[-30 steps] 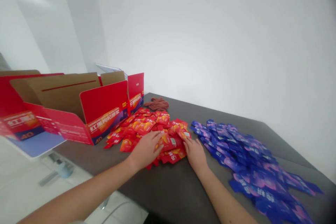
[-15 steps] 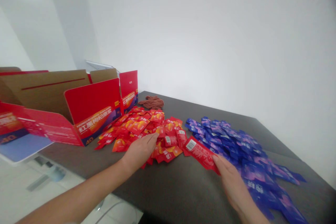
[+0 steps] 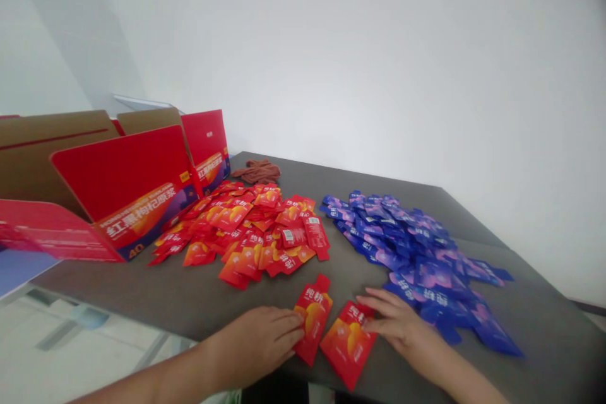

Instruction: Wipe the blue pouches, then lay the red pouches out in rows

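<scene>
The left hand (image 3: 253,347) lies flat on the dark table (image 3: 108,290), its fingers pressed together, their tips against the edge of a red packet (image 3: 312,315) without pinching it. The right hand (image 3: 400,325) rests with its fingers slightly spread, their tips touching a second red packet (image 3: 348,344), also unpinched. Both packets lie tilted between the hands, close together, near the table's edge.

Ahead of the left hand is a heap of red packets (image 3: 250,240). Ahead of the right hand, just past its fingers, is a heap of blue packets (image 3: 416,259). Beyond the left hand, an open red cardboard box (image 3: 132,189) stands on the table, and a brown cloth (image 3: 255,172) lies past the red heap.
</scene>
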Demonstrator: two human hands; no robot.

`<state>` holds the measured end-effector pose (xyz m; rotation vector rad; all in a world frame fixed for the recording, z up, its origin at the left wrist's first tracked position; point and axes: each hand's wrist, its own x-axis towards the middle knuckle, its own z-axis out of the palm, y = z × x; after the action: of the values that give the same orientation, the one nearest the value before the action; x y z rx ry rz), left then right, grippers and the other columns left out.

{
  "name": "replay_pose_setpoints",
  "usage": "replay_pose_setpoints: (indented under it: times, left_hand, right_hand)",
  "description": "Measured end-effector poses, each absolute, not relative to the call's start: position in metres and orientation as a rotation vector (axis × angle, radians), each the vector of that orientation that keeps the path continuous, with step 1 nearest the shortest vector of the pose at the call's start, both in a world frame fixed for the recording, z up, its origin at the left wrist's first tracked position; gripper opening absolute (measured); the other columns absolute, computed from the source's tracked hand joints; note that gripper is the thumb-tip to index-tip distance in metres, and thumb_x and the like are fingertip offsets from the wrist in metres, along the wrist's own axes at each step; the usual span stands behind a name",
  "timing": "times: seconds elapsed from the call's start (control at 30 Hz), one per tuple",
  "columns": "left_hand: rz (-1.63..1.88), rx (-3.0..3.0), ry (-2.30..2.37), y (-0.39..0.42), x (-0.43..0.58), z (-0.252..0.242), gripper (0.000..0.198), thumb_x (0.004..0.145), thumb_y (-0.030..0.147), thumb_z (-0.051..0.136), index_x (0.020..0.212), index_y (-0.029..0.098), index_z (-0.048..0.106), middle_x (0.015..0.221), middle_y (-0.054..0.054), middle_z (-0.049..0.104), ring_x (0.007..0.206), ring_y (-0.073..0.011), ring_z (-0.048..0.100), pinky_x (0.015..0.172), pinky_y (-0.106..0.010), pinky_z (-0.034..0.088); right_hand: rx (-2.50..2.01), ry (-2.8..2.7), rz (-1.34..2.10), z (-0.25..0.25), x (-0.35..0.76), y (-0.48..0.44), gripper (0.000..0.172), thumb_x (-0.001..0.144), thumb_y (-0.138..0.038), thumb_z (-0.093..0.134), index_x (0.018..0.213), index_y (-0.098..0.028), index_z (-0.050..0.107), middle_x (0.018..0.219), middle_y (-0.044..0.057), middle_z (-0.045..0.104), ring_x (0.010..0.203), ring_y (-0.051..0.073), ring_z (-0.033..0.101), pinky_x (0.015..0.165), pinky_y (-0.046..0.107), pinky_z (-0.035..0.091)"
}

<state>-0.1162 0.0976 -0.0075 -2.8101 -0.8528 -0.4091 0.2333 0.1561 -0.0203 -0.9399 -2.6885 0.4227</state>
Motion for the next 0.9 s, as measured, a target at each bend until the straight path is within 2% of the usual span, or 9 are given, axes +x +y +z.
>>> replay_pose_setpoints:
  times: [0.2,0.33,0.43,0.5,0.57,0.63,0.67,0.77,0.9]
  left_hand:
    - [-0.294,-2.967,-1.062,0.101,-0.112,0.008,0.044,0.094,0.044,0.048,0.132,0.023,0.056,0.139,-0.006,0.059,0.124,-0.0278,0.056,0.101,-0.042,0.050]
    - [-0.251,-2.975,-1.156,0.095,-0.103,-0.002,0.044,0.095,0.040,0.046,0.135,0.024,0.053,0.141,-0.008,0.057,0.124,-0.0308,0.056,0.100,-0.047,0.051]
    - [-0.285,-2.949,-1.190,0.094,-0.104,0.000,0.048,0.093,0.044,0.049,0.138,0.025,0.051,0.142,-0.009,0.055,0.123,-0.0310,0.057,0.099,-0.047,0.052]
    - [-0.320,-2.866,-1.267,0.101,-0.113,0.008,0.048,0.094,0.039,0.050,0.141,0.027,0.048,0.145,-0.009,0.051,0.125,-0.0300,0.055,0.102,-0.048,0.050]
    - [-0.329,-2.708,-1.400,0.115,-0.127,0.018,0.050,0.093,0.031,0.053,0.142,0.030,0.046,0.150,-0.007,0.046,0.131,-0.0329,0.048,0.105,-0.054,0.045]
    - [-0.275,-2.600,-1.477,0.133,-0.144,0.024,0.052,0.090,0.031,0.057,0.141,0.034,0.047,0.153,-0.005,0.041,0.137,-0.0383,0.039,0.107,-0.063,0.038]
    - [-0.234,-2.591,-1.474,0.143,-0.152,0.026,0.052,0.089,0.034,0.059,0.140,0.035,0.048,0.155,-0.004,0.039,0.140,-0.0405,0.034,0.108,-0.066,0.035]
    - [-0.104,-2.671,-1.401,0.171,-0.165,0.025,0.051,0.090,0.037,0.058,0.140,0.040,0.046,0.157,-0.001,0.035,0.144,-0.0411,0.025,0.108,-0.071,0.027]
    - [-0.046,-2.697,-1.435,0.204,-0.164,0.015,0.045,0.096,0.033,0.048,0.140,0.039,0.046,0.154,-0.003,0.041,0.140,-0.0365,0.036,0.106,-0.069,0.031]
  right_hand:
    - [-1.065,-2.674,0.372,-0.001,0.205,0.146,0.034,0.095,-0.019,0.048,0.117,-0.034,0.069,0.138,0.006,0.060,0.128,0.025,0.054,0.106,0.049,0.044]
    - [-1.048,-2.657,0.480,0.000,0.194,0.144,0.043,0.090,-0.009,0.042,0.116,-0.030,0.070,0.136,0.004,0.061,0.130,0.022,0.052,0.106,0.044,0.045]
    - [-1.125,-2.633,0.433,-0.002,0.190,0.139,0.054,0.084,-0.003,0.042,0.124,-0.032,0.065,0.141,0.002,0.057,0.134,0.021,0.047,0.113,0.049,0.037]
    - [-1.170,-2.607,0.317,-0.009,0.188,0.134,0.052,0.087,-0.010,0.046,0.132,-0.033,0.059,0.147,0.003,0.050,0.138,0.025,0.042,0.114,0.056,0.032]
    - [-1.086,-2.597,0.192,-0.023,0.183,0.129,0.048,0.091,-0.029,0.054,0.139,-0.033,0.051,0.152,0.008,0.042,0.140,0.031,0.038,0.109,0.060,0.038]
    - [-0.907,-2.605,0.056,-0.044,0.175,0.126,0.066,0.084,-0.053,0.062,0.144,-0.035,0.043,0.152,0.014,0.039,0.135,0.040,0.041,0.097,0.062,0.048]
    - [-0.842,-2.603,-0.019,-0.054,0.170,0.126,0.073,0.080,-0.058,0.066,0.145,-0.038,0.040,0.151,0.016,0.040,0.132,0.044,0.044,0.091,0.063,0.051]
    - [-0.824,-2.674,-0.102,-0.072,0.152,0.130,0.075,0.081,-0.049,0.069,0.145,-0.048,0.032,0.149,0.012,0.041,0.128,0.044,0.048,0.089,0.064,0.052]
    - [-0.828,-2.766,-0.001,-0.065,0.136,0.141,0.076,0.077,-0.058,0.068,0.144,-0.049,0.034,0.148,0.012,0.044,0.126,0.046,0.049,0.088,0.067,0.051]
